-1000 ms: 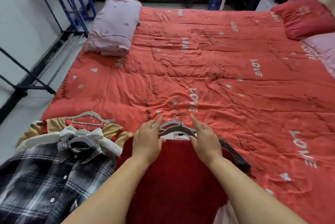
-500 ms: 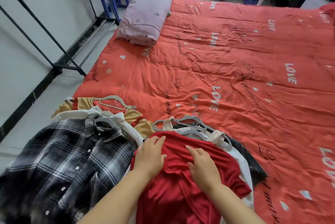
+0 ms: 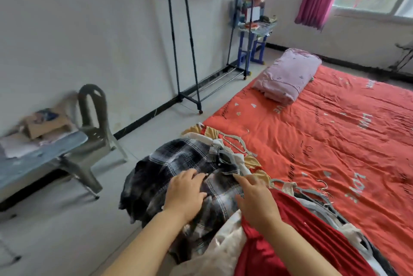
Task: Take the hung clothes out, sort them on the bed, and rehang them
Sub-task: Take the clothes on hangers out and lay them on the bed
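Observation:
Two piles of clothes on grey hangers lie at the near corner of the bed with the red quilt (image 3: 324,132). A black-and-white plaid shirt (image 3: 161,168) tops the left pile, over white and yellow garments (image 3: 254,161). A red garment (image 3: 297,231) tops the right pile. My left hand (image 3: 185,193) rests flat on the plaid shirt with fingers spread. My right hand (image 3: 254,197) lies on the plaid shirt's right edge, fingers fairly straight, beside the red garment. A grey hanger (image 3: 234,141) sticks out beyond the left pile.
A dark metal clothes rack (image 3: 185,36) stands against the left wall, with garments hanging at its top. A folded pink blanket (image 3: 288,74) lies on the bed's far corner. A grey plastic chair (image 3: 93,123) and a low table with clutter stand at left.
Both hands have left the red garment and moved left onto the plaid shirt. The view has swung left, bringing the rack, wall and chair into sight.

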`<act>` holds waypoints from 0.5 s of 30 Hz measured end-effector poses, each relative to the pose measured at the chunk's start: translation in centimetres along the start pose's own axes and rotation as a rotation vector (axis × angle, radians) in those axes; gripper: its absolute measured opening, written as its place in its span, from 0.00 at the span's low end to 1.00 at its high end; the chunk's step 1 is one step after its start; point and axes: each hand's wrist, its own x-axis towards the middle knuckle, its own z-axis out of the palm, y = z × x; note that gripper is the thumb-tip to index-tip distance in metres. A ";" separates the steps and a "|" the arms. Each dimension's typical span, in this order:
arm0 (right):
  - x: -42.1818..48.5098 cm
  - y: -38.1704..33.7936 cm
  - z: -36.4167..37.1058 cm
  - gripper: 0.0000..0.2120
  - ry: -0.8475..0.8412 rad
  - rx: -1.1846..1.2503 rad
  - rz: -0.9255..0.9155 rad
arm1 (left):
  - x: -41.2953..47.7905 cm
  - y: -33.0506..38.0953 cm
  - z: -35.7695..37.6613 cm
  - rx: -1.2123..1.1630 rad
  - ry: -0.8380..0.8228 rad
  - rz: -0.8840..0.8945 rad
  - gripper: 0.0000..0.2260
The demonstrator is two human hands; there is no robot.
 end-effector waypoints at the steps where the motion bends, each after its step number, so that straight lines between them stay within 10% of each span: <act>1: -0.1 -3.1 0.3 0.26 -0.003 -0.012 -0.059 | -2.0 -2.3 -1.4 0.003 0.035 -0.043 0.23; 15: -12.2 -47.6 10.5 0.23 -0.207 -0.026 -0.842 | -43.7 -31.0 -15.9 0.066 0.412 -0.820 0.26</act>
